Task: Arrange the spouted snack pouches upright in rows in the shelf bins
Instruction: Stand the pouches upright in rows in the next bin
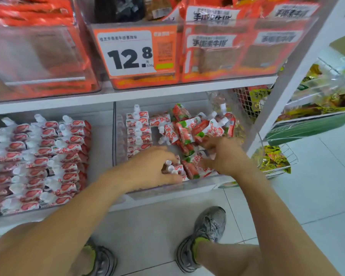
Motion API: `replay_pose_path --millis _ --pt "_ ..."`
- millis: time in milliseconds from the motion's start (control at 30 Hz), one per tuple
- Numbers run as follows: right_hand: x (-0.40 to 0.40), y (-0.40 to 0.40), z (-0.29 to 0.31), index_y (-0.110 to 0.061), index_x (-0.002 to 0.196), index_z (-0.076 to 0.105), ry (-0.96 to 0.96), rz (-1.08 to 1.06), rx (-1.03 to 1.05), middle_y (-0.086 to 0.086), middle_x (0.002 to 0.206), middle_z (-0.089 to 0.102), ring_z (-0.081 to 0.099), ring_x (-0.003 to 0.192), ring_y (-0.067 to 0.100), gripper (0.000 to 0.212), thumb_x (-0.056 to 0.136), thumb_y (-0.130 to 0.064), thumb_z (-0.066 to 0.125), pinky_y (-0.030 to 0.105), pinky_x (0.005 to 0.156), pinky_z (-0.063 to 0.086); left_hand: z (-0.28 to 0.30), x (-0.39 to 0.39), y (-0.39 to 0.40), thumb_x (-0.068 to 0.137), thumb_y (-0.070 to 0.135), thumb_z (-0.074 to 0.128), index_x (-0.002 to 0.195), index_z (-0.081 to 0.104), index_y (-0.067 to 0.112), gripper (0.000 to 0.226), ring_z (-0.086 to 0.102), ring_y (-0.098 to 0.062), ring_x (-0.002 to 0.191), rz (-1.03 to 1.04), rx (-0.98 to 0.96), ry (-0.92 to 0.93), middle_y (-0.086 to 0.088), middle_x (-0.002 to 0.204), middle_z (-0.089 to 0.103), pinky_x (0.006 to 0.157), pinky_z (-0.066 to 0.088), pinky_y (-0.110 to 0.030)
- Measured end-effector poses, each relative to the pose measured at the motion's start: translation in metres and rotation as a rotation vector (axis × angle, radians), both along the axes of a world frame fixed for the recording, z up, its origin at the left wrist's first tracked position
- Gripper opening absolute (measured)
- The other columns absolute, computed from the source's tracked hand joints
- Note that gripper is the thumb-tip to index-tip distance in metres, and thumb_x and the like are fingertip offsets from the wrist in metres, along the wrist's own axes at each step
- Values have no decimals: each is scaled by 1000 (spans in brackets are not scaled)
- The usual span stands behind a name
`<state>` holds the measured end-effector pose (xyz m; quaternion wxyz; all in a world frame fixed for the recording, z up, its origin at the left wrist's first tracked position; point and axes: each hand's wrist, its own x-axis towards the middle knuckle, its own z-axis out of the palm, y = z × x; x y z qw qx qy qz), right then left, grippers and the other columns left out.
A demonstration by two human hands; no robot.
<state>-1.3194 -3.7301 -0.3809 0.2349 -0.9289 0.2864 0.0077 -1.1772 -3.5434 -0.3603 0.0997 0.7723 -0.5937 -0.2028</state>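
Down on the lower shelf (108, 96), the head view shows two clear bins side by side. Left bin (48, 211): three tidy rows of spouted pouches (48, 156), red and white, white caps pointing up and back; the rows are too blurred for a count of each. Right bin (167, 189): one neat row of pouches (138, 132) stands along its left wall, about seven caps visible, and beside it a loose heap of pouches (189, 132) lies tumbled at all angles, a dozen or so, exact number unclear.

Both hands are inside the right bin near its front. The left hand (147, 166) has its fingers curled round a small bunch of pouches (172, 168); three white caps show between thumb and fingers. The right hand (225, 156) reaches into the near edge of the heap with fingers bent onto the pouches there; motion blur hides whether its grip actually holds one, so I cannot tell.

Above, the upper shelf carries three clear bins of orange snack packs, and one price tag (131, 52) reads 12.8. To the right stand two wire baskets (283, 156) with yellow-green packets. Below, two grey sneakers (209, 224) rest on the white tiled floor.
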Motion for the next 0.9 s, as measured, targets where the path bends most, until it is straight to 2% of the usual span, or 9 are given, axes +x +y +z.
replay_pose_path --millis 100,200,267,367,467,600,700,800,900 --pt "7 8 -1 -18 89 64 92 -5 -152 5 95 65 60 97 30 41 64 -45 83 43 86 53 -2 -1 1 78 67 60 111 67 24 55 54 -9 96 16 -33 6 5 103 63 84 47 -32" --pt "9 17 -1 -15 118 60 157 -71 -138 11 123 50 49 115 36 60 67 -35 85 45 98 46 -6 -2 3 79 67 61 123 61 31 57 53 -9 104 60 -32 34 10 114 60 88 46 -29" --pt "9 24 -1 -9 127 49 151 -175 -166 14 130 40 53 112 37 71 69 -25 87 43 90 48 -8 -3 5 79 67 60 126 59 32 58 52 -9 109 83 -42 48 10 119 58 91 44 -29" --pt "9 31 2 -8 127 43 132 -276 -200 15 133 38 62 100 37 73 70 -17 87 39 78 51 -10 -6 7 81 65 61 128 57 31 58 50 -9 113 100 -73 68 10 123 57 94 43 -28" --pt "8 28 6 -9 120 50 95 -259 -103 13 128 45 61 94 33 73 63 -23 92 37 77 49 -11 -6 9 81 65 60 129 57 31 59 50 -8 114 104 -94 69 11 123 57 93 43 -27" --pt "3 33 7 -17 115 57 66 -210 234 0 106 64 61 87 19 63 64 -30 91 28 69 48 -13 -7 12 79 65 62 128 57 31 60 49 -6 113 136 -133 96 12 123 58 89 40 -22" --pt "7 35 1 -17 122 61 140 -121 109 3 108 68 64 97 22 51 77 -30 81 31 79 52 -12 -9 13 79 65 62 126 59 28 60 51 -8 110 153 -156 90 10 121 61 89 42 -25" --pt "8 22 19 -19 110 67 93 -157 126 -4 91 66 65 86 17 34 79 -19 80 25 71 50 -8 -11 14 72 77 53 115 64 21 72 51 -9 96 160 -150 100 3 106 65 83 46 -33" --pt "8 13 50 -29 95 68 -176 -192 230 -12 90 69 66 78 3 27 75 -18 84 17 61 49 -5 -11 14 75 68 63 121 64 25 62 53 -11 97 180 -165 131 3 105 65 82 45 -30"
